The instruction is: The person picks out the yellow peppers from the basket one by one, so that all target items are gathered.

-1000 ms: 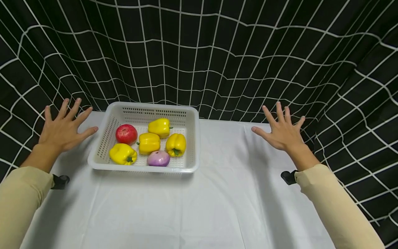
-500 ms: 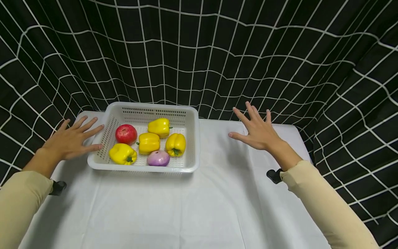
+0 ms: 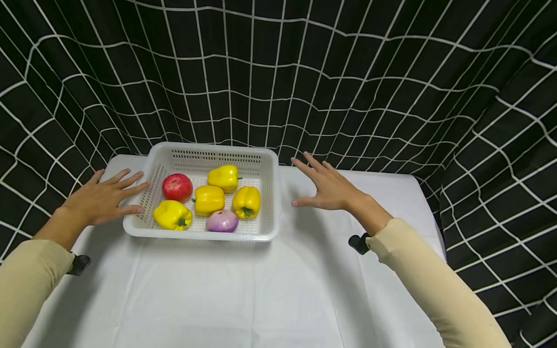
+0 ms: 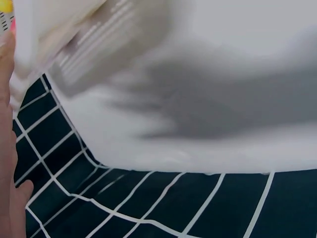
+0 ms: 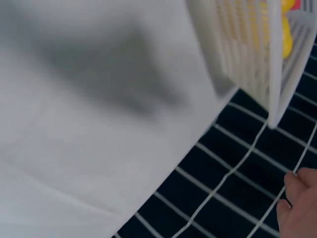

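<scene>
A white plastic basket (image 3: 213, 235) with slotted walls holds several yellow bell peppers (image 3: 209, 200), a red round fruit like a pomegranate (image 3: 177, 187) and a purple onion (image 3: 222, 221). My left hand (image 3: 103, 198) is spread at the basket's left side, its fingertips overlapping the rim in the head view. Off the right side, my right hand (image 3: 331, 188) hovers with fingers spread, a short gap from the rim. Neither hand holds anything. In the right wrist view the basket's slotted end wall (image 5: 247, 44) stands beyond the fingers.
A white cloth (image 3: 209, 295) covers the table under the basket. Black curtain with a white grid (image 3: 278, 82) hangs behind the table and along both sides. Shadows of both arms fall on the cloth.
My right hand has moved left toward the basket, from far right to near its right side. My left hand has shifted slightly right and down to the left rim. The basket has not moved.
</scene>
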Motion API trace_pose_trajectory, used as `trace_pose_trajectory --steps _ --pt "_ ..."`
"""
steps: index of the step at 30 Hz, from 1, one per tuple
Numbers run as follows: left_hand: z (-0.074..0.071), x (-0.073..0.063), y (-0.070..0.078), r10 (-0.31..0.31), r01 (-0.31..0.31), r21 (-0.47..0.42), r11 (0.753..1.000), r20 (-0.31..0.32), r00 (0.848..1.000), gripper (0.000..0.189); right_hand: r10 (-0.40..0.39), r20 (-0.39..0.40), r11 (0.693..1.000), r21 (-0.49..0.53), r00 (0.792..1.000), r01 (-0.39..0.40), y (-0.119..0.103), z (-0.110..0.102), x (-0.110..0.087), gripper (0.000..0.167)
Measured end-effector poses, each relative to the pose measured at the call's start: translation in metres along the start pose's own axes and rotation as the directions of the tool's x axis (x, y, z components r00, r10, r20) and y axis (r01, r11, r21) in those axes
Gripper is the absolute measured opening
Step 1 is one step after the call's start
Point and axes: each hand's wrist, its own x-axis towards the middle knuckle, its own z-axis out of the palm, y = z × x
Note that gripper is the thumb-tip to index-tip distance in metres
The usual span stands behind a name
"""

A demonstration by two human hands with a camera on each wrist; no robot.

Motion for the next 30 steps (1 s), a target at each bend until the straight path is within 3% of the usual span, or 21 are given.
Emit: trace_pose_trajectory --steps 8,15,23,30 --pt "-0.002 -0.002 0.001 0.015 -0.015 0.008 1.0 0.009 1.0 0.074 -0.082 0.059 0.993 0.085 0.995 0.077 -0.029 0.011 0.025 0.114" --pt "-0.003 0.001 0.004 0.008 -0.008 0.001 1.0 0.018 1.0 0.073 -0.103 0.092 0.961 0.265 0.99 0.075 -0.05 0.02 0.043 0.115" --pt "-0.005 0.003 0.006 0.015 -0.016 0.018 1.0 0.012 1.0 0.073 -0.05 0.137 0.928 0.372 0.989 -0.004 -0.067 0.026 0.061 0.116" --pt "-0.005 0.002 0.005 0.012 -0.012 0.015 1.0 0.021 1.0 0.073 -0.026 0.265 0.854 0.508 0.964 -0.117 -0.078 0.03 0.075 0.111"
